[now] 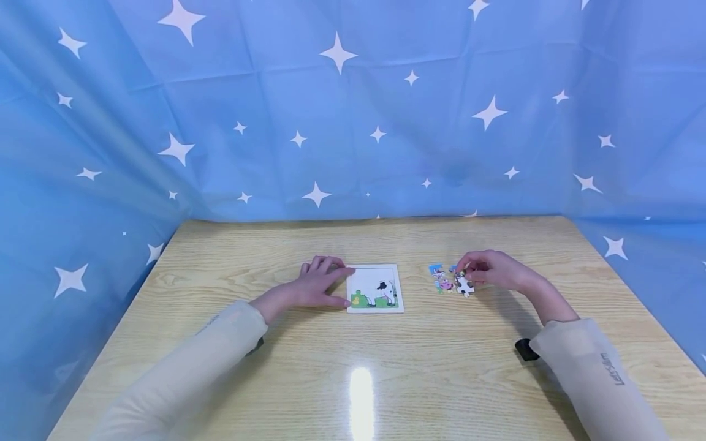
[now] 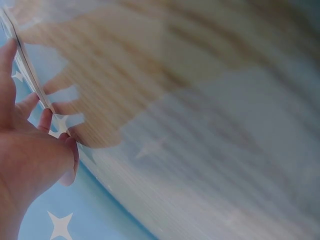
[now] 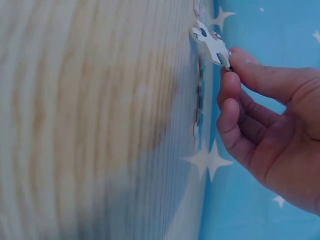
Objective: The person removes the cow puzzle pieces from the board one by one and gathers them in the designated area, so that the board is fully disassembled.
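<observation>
A square puzzle board [image 1: 365,279] with a white frame lies flat on the table. Green grass, a yellow chick and part of a black-and-white cow fill its lower area, and its upper part is plain white. My left hand [image 1: 317,286] is at the board's left side, its thumb and fingers spread and touching that edge. To the right of the board, my right hand [image 1: 493,271] pinches a white puzzle piece with black patches [image 3: 212,46] between thumb and fingertips, tilted just above the table. Other loose puzzle pieces [image 1: 436,273], blue and pink, lie beside it.
The wooden table [image 1: 441,367] reaches back to a blue curtain [image 1: 276,104] with white stars. A small black object [image 1: 526,350] shows at the right sleeve's cuff. Light glares off the table at the front middle.
</observation>
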A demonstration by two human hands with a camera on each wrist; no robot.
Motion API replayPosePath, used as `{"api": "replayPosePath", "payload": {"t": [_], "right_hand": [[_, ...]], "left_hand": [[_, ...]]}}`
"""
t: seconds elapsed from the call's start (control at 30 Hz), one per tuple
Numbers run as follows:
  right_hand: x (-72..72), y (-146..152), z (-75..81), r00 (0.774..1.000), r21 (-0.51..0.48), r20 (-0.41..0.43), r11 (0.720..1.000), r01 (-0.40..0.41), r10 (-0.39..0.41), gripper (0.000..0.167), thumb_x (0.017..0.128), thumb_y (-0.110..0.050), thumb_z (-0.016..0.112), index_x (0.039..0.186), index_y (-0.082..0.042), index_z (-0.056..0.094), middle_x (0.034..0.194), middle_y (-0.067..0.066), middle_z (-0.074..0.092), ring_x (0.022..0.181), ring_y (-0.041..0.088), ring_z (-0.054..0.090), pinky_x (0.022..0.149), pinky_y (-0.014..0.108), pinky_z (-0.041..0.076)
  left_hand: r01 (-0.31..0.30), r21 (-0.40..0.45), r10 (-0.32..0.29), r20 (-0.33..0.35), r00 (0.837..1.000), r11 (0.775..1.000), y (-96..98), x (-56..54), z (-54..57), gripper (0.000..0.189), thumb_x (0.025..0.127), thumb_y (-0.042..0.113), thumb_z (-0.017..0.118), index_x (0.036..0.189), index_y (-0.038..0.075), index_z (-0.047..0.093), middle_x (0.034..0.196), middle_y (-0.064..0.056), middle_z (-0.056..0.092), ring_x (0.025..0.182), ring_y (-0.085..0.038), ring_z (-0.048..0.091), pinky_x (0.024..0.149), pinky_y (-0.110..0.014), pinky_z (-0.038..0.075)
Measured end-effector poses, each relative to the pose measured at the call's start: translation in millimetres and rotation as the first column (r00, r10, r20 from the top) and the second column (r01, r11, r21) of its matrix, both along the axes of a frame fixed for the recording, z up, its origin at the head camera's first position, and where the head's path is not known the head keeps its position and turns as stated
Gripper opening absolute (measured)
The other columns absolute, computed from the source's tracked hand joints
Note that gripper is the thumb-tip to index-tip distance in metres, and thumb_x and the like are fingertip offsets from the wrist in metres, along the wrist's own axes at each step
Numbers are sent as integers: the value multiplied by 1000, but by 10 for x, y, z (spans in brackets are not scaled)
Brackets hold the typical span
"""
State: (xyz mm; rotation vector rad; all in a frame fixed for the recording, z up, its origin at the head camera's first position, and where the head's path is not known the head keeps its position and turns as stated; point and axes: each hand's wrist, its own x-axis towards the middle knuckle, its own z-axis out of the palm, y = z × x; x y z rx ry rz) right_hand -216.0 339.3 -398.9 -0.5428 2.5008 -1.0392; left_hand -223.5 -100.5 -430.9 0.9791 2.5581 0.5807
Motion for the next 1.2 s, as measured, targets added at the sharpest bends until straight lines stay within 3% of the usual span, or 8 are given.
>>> {"api": "replayPosePath", "payload": {"t": [0.33, 0.87, 1.2], "right_hand": [[-28, -1, -49, 998, 31, 39, 998, 47, -49, 14, 109, 4, 61, 120, 11, 66, 93, 7, 66, 80, 18, 57, 71, 33, 52], [-15, -34, -14, 999, 112, 13, 993, 48, -50, 5, 107, 5, 63, 106, 6, 67, 91, 7, 69, 79, 21, 65, 70, 32, 56], [-3, -61, -6, 997, 133, 14, 989, 70, -73, 5, 106, 9, 62, 106, 7, 66, 91, 12, 69, 78, 21, 70, 71, 36, 60]], "left_hand": [[8, -11, -8, -4, 1000, 1000, 2, -8, -12, 82, 105, 42, 74, 172, 11, 38, 168, -22, 33, 155, -48, 22, 113, -62, 27], [6, -16, -6, -14, 1000, 1000, 11, -27, -16, 82, 105, 43, 75, 171, 12, 40, 168, -21, 34, 155, -48, 23, 113, -61, 28], [1, -10, -1, -11, 1000, 1000, 14, -24, -11, 81, 105, 43, 75, 171, 11, 40, 168, -21, 34, 153, -47, 25, 112, -60, 28]]}}
